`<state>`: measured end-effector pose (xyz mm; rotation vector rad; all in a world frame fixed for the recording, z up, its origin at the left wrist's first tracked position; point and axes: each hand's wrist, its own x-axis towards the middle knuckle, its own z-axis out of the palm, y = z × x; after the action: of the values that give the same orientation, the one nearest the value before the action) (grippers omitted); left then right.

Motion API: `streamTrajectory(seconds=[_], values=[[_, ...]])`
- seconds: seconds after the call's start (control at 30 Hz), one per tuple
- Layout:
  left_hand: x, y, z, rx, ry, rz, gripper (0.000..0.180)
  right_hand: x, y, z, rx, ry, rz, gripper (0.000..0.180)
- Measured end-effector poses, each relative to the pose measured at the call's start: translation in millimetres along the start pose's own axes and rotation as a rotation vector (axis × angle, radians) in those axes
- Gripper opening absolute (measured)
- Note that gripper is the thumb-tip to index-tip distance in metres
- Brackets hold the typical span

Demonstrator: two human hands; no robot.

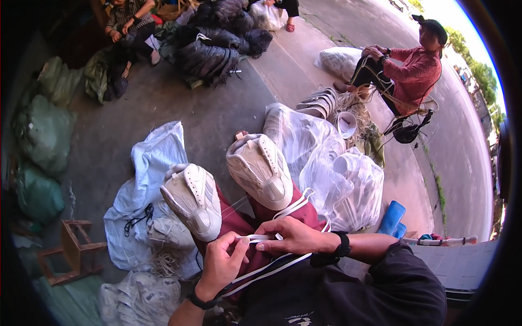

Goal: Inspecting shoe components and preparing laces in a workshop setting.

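Over my lap, my left hand and my right hand are close together, both closed in a pinch on a white shoelace. The flat lace spans the short gap between my fingertips. Beyond them, two cream-white sneakers rest on my maroon-trousered legs, one on each side. Their toes point toward me, and I see no lace in the visible eyelets. More white laces lie over my right thigh.
White sacks lie left of my legs, clear plastic bags of pale shoe parts right. A wooden stool and green sacks are at far left. A seated person is at upper right; others sit beyond, near dark bundles.
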<state>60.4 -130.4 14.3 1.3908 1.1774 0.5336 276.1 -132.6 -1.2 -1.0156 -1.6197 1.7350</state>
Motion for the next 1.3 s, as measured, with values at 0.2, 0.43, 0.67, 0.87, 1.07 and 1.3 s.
streamTrajectory(seconds=[0.2, 0.43, 0.67, 0.87, 1.07, 1.3], values=[[5, 10, 11, -0.065, 0.036, 0.016, 0.021, -6, -1, -6, 0.161, 0.016, 0.130, 0.026], [3, 6, 23, -0.101, 0.064, 0.139, 0.013, -13, 6, -3, 0.229, 0.001, 0.112, 0.024], [11, 6, 28, -0.340, 0.127, 0.101, 0.016, -7, 8, -9, 0.451, 0.001, 0.234, 0.026], [14, 7, 28, -0.326, 0.122, 0.104, 0.016, -3, 10, -9, 0.486, -0.003, 0.186, 0.028], [10, 3, 32, -0.344, 0.130, 0.096, 0.010, -9, 12, -7, 0.485, 0.030, 0.192, 0.029], [8, -2, 25, -0.416, 0.185, 0.128, 0.008, -8, 18, -4, 0.369, 0.199, 0.016, 0.027]])
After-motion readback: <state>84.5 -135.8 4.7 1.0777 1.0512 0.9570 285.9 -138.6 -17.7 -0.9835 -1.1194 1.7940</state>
